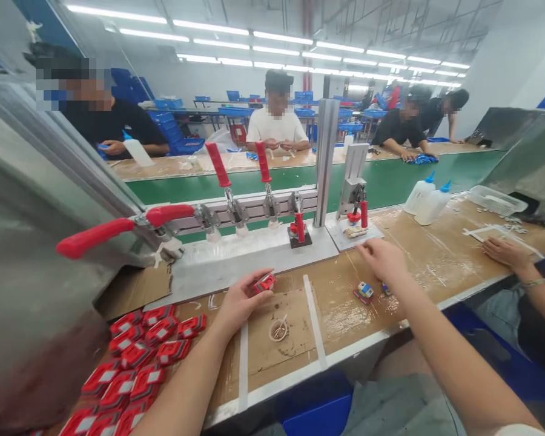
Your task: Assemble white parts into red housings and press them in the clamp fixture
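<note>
My left hand (241,301) is closed around a small red block-shaped part (266,283) with a grey-white edge, just above the table. My right hand (385,260) reaches forward with curled fingers, close to the front edge of a small press fixture's base plate (361,237). Whatever its fingertips pinch, if anything, I cannot make out. On that fixture, a toggle clamp with a red handle (364,214) stands over a pale piece. Below my right hand lies a red, blue and yellow part (364,292), with another partly hidden by the wrist.
Many red parts (136,354) are piled at the left. A small cup (278,330) sits on cardboard. A clamp rail (249,209) with red handles runs behind. White bottles (429,203) stand at right, near a co-worker's hand (506,251). Other people sit beyond the green belt (281,178).
</note>
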Demonstrator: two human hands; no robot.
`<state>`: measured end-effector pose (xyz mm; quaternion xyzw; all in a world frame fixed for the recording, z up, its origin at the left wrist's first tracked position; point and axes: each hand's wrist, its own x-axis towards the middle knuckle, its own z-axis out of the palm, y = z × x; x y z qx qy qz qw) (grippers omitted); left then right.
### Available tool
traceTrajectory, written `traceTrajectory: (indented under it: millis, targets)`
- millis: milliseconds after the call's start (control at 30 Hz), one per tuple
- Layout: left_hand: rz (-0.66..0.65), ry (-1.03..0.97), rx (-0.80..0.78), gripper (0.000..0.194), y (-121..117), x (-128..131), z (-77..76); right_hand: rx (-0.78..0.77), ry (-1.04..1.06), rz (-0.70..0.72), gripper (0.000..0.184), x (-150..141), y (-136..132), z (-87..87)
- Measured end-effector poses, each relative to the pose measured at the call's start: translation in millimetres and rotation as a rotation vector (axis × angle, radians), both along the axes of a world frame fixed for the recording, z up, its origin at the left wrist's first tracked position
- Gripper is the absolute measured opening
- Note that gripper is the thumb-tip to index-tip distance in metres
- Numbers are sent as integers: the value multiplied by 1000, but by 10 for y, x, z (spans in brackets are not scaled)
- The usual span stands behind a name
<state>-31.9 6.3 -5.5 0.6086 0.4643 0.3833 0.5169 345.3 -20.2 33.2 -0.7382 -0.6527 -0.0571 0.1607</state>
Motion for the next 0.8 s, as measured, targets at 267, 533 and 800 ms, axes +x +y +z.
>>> traceTrajectory:
  millis: [267, 533, 800]
  targets:
    - [-49, -51, 40, 72, -136, 142, 348, -225, 69, -62, 24, 923, 226, -62]
    - [-187, -373, -340, 74, -782, 1225, 542, 68, 1823, 585, 40, -32, -385, -269]
    - [-310, -470, -421, 77, -959, 1881, 401, -60, 2118, 618, 47, -618, -853, -448]
